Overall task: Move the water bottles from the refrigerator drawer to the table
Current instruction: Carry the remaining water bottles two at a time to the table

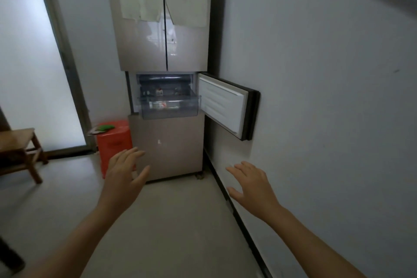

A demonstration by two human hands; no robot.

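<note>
one tall beige metal refrigerator (162,52). its upper part has two upper doors (140,40), with two pale paper sheets (137,0) on them. its middle part has one small open door with white lining (222,106) and one clear plastic drawer (169,112). in this drawer i count one clear water bottle with a red and white label (160,104); things behind it are too blurred to count. left of the refrigerator are one orange plastic box (114,142) and one low brown wooden stool (20,149). before the refrigerator are two bare hands, the left hand (125,171) and the right hand (252,184).
</note>
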